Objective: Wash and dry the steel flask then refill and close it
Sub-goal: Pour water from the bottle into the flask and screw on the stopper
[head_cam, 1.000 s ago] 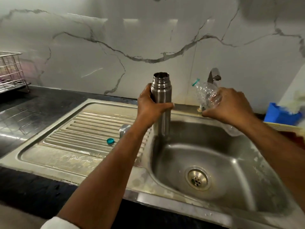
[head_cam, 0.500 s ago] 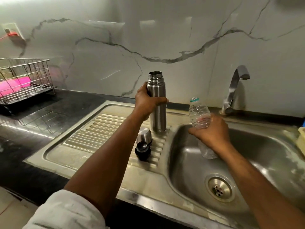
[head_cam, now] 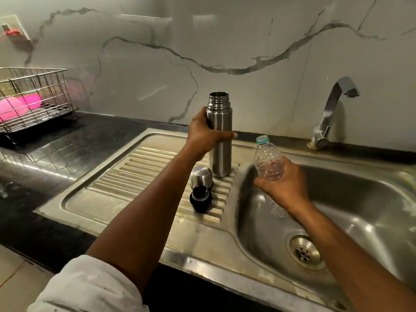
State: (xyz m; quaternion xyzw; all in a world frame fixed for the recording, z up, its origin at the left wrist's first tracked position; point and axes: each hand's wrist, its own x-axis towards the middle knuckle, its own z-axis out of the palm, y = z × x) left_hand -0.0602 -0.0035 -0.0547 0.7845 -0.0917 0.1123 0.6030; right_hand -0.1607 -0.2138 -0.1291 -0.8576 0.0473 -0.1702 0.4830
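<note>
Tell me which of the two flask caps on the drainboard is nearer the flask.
The steel cup cap, lying just beside the base of the steel flask held by the left hand. The black stopper sits in front of it, closer to the camera.

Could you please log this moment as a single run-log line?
left hand: grips open steel flask upright on drainboard | right hand: holds uncapped plastic bottle over sink basin

The scene is being lit dimly and warmly from above. Bright glare is being thrown off the sink basin [head_cam: 360, 224] and the wet black worktop [head_cam: 45, 158]. Soft shadows are being cast behind the tap [head_cam: 331, 109]. Straight lines are being bent toward the edges by the wide lens, and the near sleeve [head_cam: 90, 287] is being slightly softened.
</note>
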